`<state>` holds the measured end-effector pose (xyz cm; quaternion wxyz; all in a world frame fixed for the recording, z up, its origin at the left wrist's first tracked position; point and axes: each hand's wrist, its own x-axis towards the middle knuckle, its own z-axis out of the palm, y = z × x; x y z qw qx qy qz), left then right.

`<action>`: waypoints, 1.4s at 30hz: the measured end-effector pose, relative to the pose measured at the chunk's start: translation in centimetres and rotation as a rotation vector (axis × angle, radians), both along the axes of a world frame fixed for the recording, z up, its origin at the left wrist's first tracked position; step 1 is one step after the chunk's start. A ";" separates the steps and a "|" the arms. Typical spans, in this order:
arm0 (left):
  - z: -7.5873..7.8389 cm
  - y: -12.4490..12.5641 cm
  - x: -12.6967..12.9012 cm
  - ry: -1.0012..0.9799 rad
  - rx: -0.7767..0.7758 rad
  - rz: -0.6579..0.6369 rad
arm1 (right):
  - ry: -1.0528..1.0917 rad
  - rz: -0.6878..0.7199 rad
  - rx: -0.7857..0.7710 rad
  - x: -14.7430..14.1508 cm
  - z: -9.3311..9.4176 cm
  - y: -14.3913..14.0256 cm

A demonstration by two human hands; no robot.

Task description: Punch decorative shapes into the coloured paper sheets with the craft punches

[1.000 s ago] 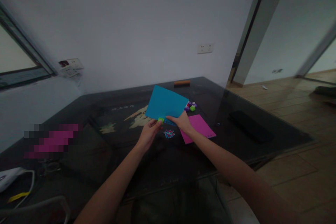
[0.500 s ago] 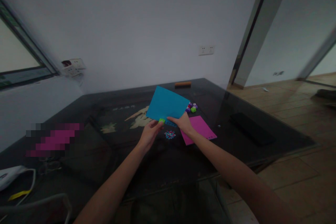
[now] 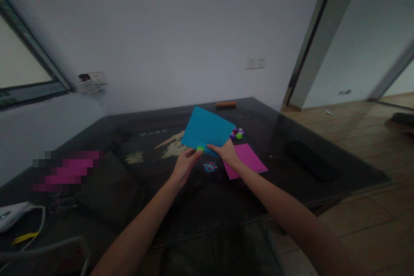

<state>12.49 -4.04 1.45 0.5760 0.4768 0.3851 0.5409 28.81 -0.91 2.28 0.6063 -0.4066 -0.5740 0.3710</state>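
We are working over a dark glass worktop [image 3: 145,189] set against a pale wall, with a wood floor off to the right. The largest thing in our hands is a blue sheet of paper [image 3: 207,129], held tilted up off the surface so that its near edge faces us. Our right hand [image 3: 226,153] has its grip closed on that near edge, thumb on top, which looks to us like a way of keeping the sheet steady and taut. Our left hand [image 3: 185,164] pinches a small green punch [image 3: 200,149] that sits right on the same edge, fingers wrapped around it; a row of small holes shows along the edge just beside it, between the two hands.

Below the right hand a pink sheet [image 3: 247,160] lies flat on the worktop, partly covered by our wrist. Just beneath the blue sheet's edge lies a little heap of coloured paper bits [image 3: 210,166]. Behind the blue sheet, partly hidden by its corner, is a cluster of purple and green punches [image 3: 237,133]. Further back rests an orange bar [image 3: 226,104], well apart. A dark flat object [image 3: 310,161] lies to the right. Nothing blocks either hand.
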 end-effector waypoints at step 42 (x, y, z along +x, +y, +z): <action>0.2 -0.1 -0.1 0.070 0.066 0.059 | -0.024 -0.003 0.057 -0.1 -0.3 -0.1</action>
